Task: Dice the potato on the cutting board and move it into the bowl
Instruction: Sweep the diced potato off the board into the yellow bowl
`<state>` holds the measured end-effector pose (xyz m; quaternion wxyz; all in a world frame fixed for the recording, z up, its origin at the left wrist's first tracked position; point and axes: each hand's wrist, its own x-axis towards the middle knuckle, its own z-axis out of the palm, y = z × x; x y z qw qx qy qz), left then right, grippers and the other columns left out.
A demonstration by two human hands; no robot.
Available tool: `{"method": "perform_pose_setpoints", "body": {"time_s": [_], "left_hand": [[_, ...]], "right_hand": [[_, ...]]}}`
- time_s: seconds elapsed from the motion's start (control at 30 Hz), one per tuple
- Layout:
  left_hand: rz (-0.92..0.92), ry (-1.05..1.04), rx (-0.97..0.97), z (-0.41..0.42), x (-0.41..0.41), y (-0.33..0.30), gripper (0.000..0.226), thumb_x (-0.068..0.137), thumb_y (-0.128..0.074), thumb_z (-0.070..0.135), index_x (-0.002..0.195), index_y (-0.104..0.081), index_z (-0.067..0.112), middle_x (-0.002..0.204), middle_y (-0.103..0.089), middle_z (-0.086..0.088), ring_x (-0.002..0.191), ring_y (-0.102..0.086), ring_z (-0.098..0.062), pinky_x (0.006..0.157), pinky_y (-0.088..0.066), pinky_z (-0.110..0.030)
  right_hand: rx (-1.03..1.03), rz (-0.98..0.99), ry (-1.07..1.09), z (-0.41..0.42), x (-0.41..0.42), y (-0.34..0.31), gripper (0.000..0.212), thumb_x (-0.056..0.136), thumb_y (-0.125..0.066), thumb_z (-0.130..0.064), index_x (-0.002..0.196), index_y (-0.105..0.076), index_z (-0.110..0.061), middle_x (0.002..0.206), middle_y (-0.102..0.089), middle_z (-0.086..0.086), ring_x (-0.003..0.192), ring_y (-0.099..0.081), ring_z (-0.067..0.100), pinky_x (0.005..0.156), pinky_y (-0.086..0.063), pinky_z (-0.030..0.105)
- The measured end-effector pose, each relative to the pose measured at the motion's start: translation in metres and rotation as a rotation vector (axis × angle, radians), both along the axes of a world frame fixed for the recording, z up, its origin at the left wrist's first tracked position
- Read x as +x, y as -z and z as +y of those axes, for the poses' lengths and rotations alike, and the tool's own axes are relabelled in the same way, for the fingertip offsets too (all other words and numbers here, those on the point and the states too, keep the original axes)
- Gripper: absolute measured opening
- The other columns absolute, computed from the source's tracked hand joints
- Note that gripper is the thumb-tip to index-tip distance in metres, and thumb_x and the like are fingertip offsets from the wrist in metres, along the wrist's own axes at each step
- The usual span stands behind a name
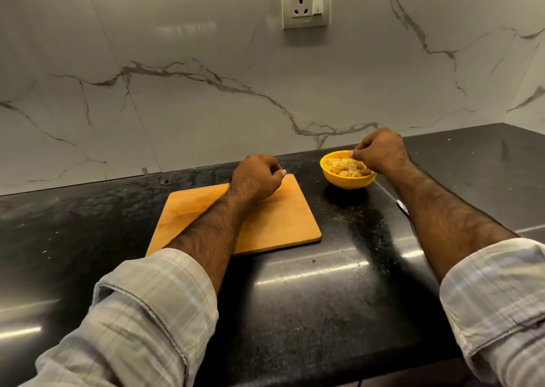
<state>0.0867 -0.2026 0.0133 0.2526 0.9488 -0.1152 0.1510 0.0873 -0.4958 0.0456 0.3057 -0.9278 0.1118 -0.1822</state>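
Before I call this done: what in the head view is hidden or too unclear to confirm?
- Right hand over the yellow bowl: fingers curl downward, so any potato piece in them is hidden.
- Left hand over the cutting board: fist and forearm cover part of the board; leftover dice there cannot be ruled out.
- Knife: only a metallic sliver shows beside the right forearm; too little to be sure.
- Diced potato: partly covered by the right hand.
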Motion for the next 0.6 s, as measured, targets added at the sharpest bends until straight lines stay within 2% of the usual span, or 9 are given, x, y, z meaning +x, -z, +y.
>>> {"method": "perform_pose_setpoints", "body": {"time_s": [0.03, 0.1, 0.17, 0.23, 0.3, 0.37, 0.43, 0.5, 0.6], "left_hand": [[0.014, 0.014, -0.037, -0.009, 0.002, 0.0, 0.024, 0.098, -0.07, 0.042, 0.105, -0.078, 0.02, 0.096, -0.074, 0.003, 0.087, -0.067, -0.015, 0.077, -0.061, -0.035], [0.103, 0.018, -0.24, -0.032, 0.007, -0.001, 0.021, 0.099, -0.072, 0.035, 0.105, -0.076, 0.015, 0.092, -0.075, -0.002, 0.082, -0.073, -0.018, 0.072, -0.065, -0.038], [0.325, -0.024, -0.531, -0.059, 0.01, -0.005, 0.022, 0.1, -0.073, 0.026, 0.111, -0.072, 0.006, 0.091, -0.075, -0.012, 0.075, -0.078, -0.022, 0.066, -0.067, -0.039], [0.555, -0.047, -0.706, -0.083, 0.012, -0.008, 0.027, 0.102, -0.07, 0.019, 0.116, -0.064, -0.003, 0.094, -0.075, -0.021, 0.073, -0.079, -0.028, 0.065, -0.066, -0.038], [0.659, -0.042, -0.772, -0.099, 0.017, -0.009, 0.022, 0.105, -0.063, 0.011, 0.118, -0.061, -0.008, 0.099, -0.074, -0.025, 0.077, -0.079, -0.032, 0.065, -0.066, -0.037], [0.659, -0.056, -0.809, -0.109, 0.029, -0.012, 0.016, 0.105, -0.055, 0.002, 0.115, -0.062, -0.009, 0.098, -0.075, -0.026, 0.075, -0.079, -0.033, 0.06, -0.065, -0.035], [0.621, -0.083, -0.795, -0.115, 0.045, -0.013, 0.014, 0.104, -0.056, -0.001, 0.11, -0.064, -0.01, 0.093, -0.075, -0.025, 0.069, -0.078, -0.033, 0.057, -0.064, -0.034], [0.59, -0.109, -0.774, -0.119, 0.059, -0.013, 0.012, 0.102, -0.059, -0.002, 0.107, -0.066, -0.011, 0.088, -0.075, -0.025, 0.065, -0.078, -0.034, 0.056, -0.064, -0.036], [0.574, -0.151, -0.778, -0.125, 0.081, -0.013, 0.012, 0.099, -0.064, -0.002, 0.104, -0.069, -0.013, 0.086, -0.076, -0.026, 0.063, -0.077, -0.036, 0.057, -0.065, -0.04]], "right_hand": [[0.005, 0.008, 0.02, -0.006, -0.001, 0.001, 0.028, 0.082, -0.09, -0.036, 0.092, -0.083, -0.01, 0.09, -0.077, 0.011, 0.085, -0.072, 0.026, 0.081, -0.063, 0.042], [0.011, 0.045, 0.066, -0.018, -0.002, 0.002, 0.03, 0.077, -0.093, -0.035, 0.089, -0.082, -0.009, 0.09, -0.078, 0.012, 0.088, -0.073, 0.028, 0.082, -0.063, 0.044], [0.018, 0.097, 0.107, -0.027, -0.004, 0.006, 0.039, 0.074, -0.094, -0.038, 0.093, -0.081, -0.007, 0.095, -0.077, 0.013, 0.094, -0.073, 0.03, 0.084, -0.062, 0.042], [0.023, 0.139, 0.149, -0.036, -0.003, 0.009, 0.044, 0.074, -0.093, -0.039, 0.096, -0.078, -0.005, 0.097, -0.076, 0.013, 0.096, -0.072, 0.032, 0.084, -0.061, 0.04], [0.042, 0.189, 0.165, -0.044, 0.006, 0.011, 0.037, 0.071, -0.091, -0.034, 0.091, -0.079, -0.006, 0.086, -0.077, 0.011, 0.086, -0.075, 0.031, 0.08, -0.064, 0.043], [0.094, 0.201, 0.179, -0.049, 0.018, 0.013, 0.027, 0.068, -0.089, -0.027, 0.085, -0.08, -0.007, 0.07, -0.076, 0.01, 0.072, -0.077, 0.027, 0.072, -0.066, 0.046], [0.152, 0.193, 0.19, -0.048, 0.025, 0.01, 0.02, 0.074, -0.09, -0.021, 0.083, -0.08, -0.007, 0.061, -0.073, 0.009, 0.057, -0.074, 0.02, 0.066, -0.066, 0.04], [0.19, 0.186, 0.192, -0.046, 0.032, 0.009, 0.019, 0.08, -0.09, -0.02, 0.084, -0.079, -0.004, 0.057, -0.072, 0.008, 0.045, -0.069, 0.014, 0.059, -0.063, 0.033], [0.186, 0.154, 0.205, -0.045, 0.049, 0.01, 0.02, 0.079, -0.091, -0.021, 0.08, -0.078, -0.005, 0.055, -0.071, 0.007, 0.041, -0.066, 0.011, 0.057, -0.063, 0.032]]}}
